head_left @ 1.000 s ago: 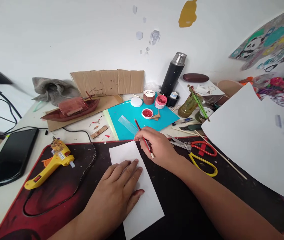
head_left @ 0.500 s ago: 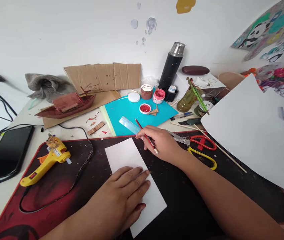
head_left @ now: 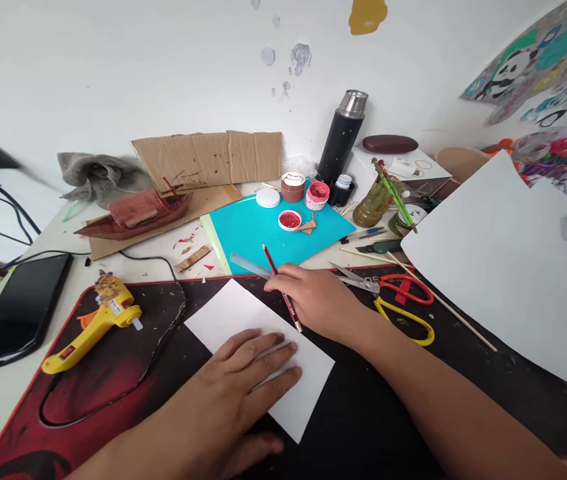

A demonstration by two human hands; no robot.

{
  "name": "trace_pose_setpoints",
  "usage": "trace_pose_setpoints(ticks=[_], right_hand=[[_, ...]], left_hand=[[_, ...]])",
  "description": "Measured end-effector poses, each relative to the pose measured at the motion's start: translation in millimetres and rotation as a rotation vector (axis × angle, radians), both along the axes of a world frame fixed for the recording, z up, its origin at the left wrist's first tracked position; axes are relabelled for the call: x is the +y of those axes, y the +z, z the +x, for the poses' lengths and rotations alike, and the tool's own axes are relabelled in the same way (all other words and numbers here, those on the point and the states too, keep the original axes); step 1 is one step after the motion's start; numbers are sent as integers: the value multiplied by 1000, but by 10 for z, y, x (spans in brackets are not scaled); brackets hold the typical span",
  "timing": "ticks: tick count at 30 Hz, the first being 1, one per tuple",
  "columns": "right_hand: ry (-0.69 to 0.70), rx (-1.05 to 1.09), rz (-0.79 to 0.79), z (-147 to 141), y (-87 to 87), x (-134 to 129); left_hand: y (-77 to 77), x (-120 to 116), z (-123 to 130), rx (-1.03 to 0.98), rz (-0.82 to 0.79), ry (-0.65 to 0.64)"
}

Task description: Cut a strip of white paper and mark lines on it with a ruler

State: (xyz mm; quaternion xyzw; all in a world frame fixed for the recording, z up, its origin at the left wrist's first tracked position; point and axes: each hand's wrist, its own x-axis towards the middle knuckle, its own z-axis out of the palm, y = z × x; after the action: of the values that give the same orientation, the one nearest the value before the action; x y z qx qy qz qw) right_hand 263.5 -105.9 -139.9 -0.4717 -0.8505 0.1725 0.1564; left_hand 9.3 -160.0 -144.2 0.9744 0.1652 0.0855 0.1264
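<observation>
My left hand (head_left: 243, 393) lies flat with fingers spread on a piece of white paper (head_left: 236, 310), pressing it to the dark mat. The paper sits at a slant. My right hand (head_left: 323, 303) is closed around a red and black pencil (head_left: 269, 259) and a clear ruler (head_left: 248, 264), just beyond the paper's upper right edge. The pencil's tip points away from me. Part of the ruler is hidden under the right hand. Scissors (head_left: 406, 290) with red and yellow handles lie beside my right wrist, blades apart.
A yellow glue gun (head_left: 96, 323) with its cord and a phone (head_left: 18, 310) lie at left. Behind are a brown model boat (head_left: 136, 217), paint jars (head_left: 293, 186) on a blue sheet (head_left: 248, 230), and a black flask (head_left: 342, 140). A large white sheet (head_left: 503, 267) juts in at right.
The paper has turned counterclockwise under my left hand. My right hand has shifted slightly toward me, and the ruler and pencil have swung a little to the left.
</observation>
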Motion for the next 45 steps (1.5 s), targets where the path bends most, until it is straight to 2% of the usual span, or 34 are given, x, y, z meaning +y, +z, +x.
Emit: trace_pose_setpoints(ticks=[2, 5, 8, 11, 12, 17, 22, 24, 26, 29, 31, 35, 41, 45], right_hand=[[-6, 17, -9, 7, -5, 10], [0, 43, 4, 17, -17, 25], [10, 51, 37, 17, -21, 26], [9, 44, 59, 27, -18, 21], [6, 40, 65, 33, -17, 19], [9, 26, 86, 34, -1, -2], [82, -19, 90, -28, 44, -52], [113, -54, 116, -59, 58, -72], [155, -85, 144, -88, 64, -91], [211, -122, 149, -124, 63, -114], [227, -87, 124, -133, 62, -124], [216, 161, 30, -93, 75, -111], [15, 294, 3, 29, 66, -36], [-19, 365, -15, 27, -32, 3]], left_hand=[[69, 85, -121, 52, -73, 16], [73, 146, -157, 28, -56, 38], [-22, 102, -22, -11, 25, 24], [-123, 15, 174, -105, 116, 149], [-144, -9, 237, -89, 127, 156], [-133, -71, 429, -69, 194, 207], [41, -81, 232, -253, 152, 201], [130, -34, 89, -353, 181, 277], [184, 64, -28, -351, 255, 384], [139, 263, -114, -266, 336, 525], [36, 374, -131, -182, 305, 482], [-142, 461, -170, -90, 238, 388], [-120, 412, -198, -82, 315, 308], [-138, 338, -162, -57, 336, 317]])
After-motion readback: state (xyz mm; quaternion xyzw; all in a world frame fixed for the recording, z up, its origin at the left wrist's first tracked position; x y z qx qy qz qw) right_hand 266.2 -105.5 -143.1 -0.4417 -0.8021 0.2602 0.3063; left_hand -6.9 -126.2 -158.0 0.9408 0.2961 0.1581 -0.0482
